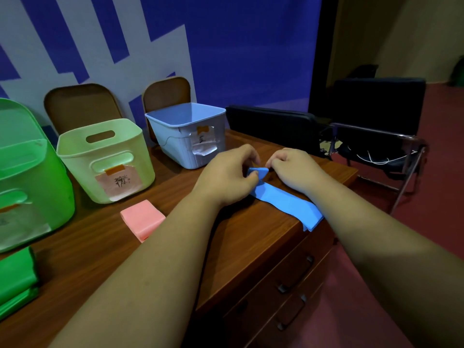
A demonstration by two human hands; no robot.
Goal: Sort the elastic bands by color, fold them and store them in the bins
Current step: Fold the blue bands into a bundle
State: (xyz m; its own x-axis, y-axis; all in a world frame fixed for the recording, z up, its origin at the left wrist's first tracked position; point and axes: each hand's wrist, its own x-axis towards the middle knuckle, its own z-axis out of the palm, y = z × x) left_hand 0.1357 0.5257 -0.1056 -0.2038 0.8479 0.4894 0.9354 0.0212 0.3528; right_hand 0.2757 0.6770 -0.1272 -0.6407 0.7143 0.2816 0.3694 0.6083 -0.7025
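Note:
A blue elastic band (286,202) lies flat on the wooden desk (246,247), its near end hanging over the right edge. My left hand (226,174) pinches its far end, which is folded over. My right hand (293,169) holds the same fold from the right with curled fingers. A folded pink band (141,219) lies on the desk to the left. A green band (17,280) lies at the near left edge. Three bins stand along the back: a blue-grey one (185,136), a pale green one (105,159) and a bright green one (25,172).
Each bin carries a paper label taped on its front. Two brown chair backs (82,104) stand behind the bins. Black chairs (376,116) with a white cable stand to the right of the desk. Desk drawers with handles (296,275) face the red floor.

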